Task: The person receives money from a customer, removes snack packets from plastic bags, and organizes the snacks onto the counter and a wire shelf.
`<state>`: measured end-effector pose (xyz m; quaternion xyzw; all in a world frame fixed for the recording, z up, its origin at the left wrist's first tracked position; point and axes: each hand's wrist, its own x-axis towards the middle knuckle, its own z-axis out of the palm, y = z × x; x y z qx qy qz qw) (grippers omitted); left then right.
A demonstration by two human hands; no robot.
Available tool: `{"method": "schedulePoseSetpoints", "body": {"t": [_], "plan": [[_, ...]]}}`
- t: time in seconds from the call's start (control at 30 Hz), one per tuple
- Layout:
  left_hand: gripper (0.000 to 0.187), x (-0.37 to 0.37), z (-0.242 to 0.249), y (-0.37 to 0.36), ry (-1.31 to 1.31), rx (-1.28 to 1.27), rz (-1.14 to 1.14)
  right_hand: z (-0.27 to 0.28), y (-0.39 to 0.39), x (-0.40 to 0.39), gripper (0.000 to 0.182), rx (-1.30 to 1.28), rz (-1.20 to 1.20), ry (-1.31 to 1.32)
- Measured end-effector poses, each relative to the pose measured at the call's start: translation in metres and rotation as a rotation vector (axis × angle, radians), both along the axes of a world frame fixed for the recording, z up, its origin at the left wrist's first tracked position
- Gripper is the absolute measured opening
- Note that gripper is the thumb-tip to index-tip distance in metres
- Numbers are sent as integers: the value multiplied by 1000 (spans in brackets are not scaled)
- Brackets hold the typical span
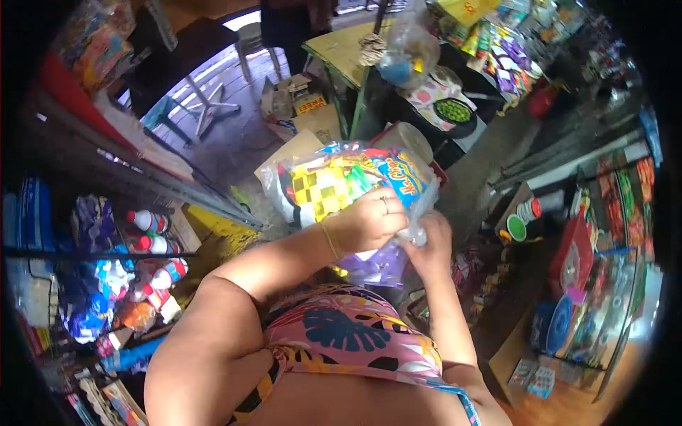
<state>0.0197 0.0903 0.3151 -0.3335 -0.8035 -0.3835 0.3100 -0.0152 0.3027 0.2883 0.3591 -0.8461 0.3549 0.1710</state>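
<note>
A large clear plastic bag (pixel 280 186) bulges in front of my body, with several colourful snack packets inside. Among them are a yellow checkered packet (pixel 320 188), a blue chips packet (pixel 403 176) and a purple packet (pixel 376 266) lower down. My left hand (pixel 373 219), wearing a ring, is closed at the bag's near right side, fingers curled into the plastic. Right beside it, my right hand (pixel 430 241) grips a bunched, twisted part of the same bag. The two hands almost touch. Their fingertips are partly hidden by the plastic.
Bottles with red caps (pixel 153 245) and packets crowd a shelf at left. A cardboard box (pixel 312 106) stands on the floor ahead, near a yellow table (pixel 348 53). A bowl of green fruits (pixel 453 111) is beyond. At right are a red basin (pixel 572 252) and hanging sachets.
</note>
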Motion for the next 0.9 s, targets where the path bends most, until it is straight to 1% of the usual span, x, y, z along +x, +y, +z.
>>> {"method": "schedulePoseSetpoints", "body": {"t": [0.03,0.1,0.13,0.17,0.2,0.27,0.33,0.37,0.47,0.5,0.6,0.63,0.67,0.73,0.77,0.87,0.9], "plan": [[24,0,1,-6,2,-38,59,-8,-5,-7,44,33,42,-115],[20,-4,0,-24,0,-87,183,-11,-18,-12,37,-148,35,-458],[20,-2,4,-34,-68,-125,290,-10,-26,-15,34,-233,32,-628],[20,1,9,-43,-137,-156,396,2,-34,-20,30,-288,72,-729],[20,3,12,-51,-203,-184,502,4,-44,-27,30,-348,107,-812],[20,8,6,-57,-181,-106,721,5,-71,-38,30,-473,170,-978],[22,19,0,-68,-168,-35,899,-3,-107,-36,31,-709,311,-1179],[22,29,-5,-75,-171,1,975,12,-123,-30,39,-697,296,-1322],[21,70,-39,-100,-225,90,1193,-10,-161,-38,39,-546,326,-1240],[21,81,-53,-116,-233,111,1258,-24,-174,-45,39,-586,302,-1271],[21,119,-103,-148,-394,314,1351,-31,-212,-66,38,-652,164,-1305],[20,129,-113,-154,-433,341,1356,-39,-223,-77,37,-699,171,-1299],[20,135,-121,-158,-471,367,1360,-34,-237,-84,37,-709,158,-1314],[19,140,-133,-157,-635,530,1329,-23,-264,-97,37,-737,129,-1347],[18,139,-137,-159,-712,612,1312,-22,-278,-104,36,-755,152,-1362],[17,130,-143,-162,-744,550,1272,-19,-321,-120,34,-775,202,-1428],[22,131,-158,-170,-769,441,1243,-31,-332,-131,31,-710,238,-1467]]}}
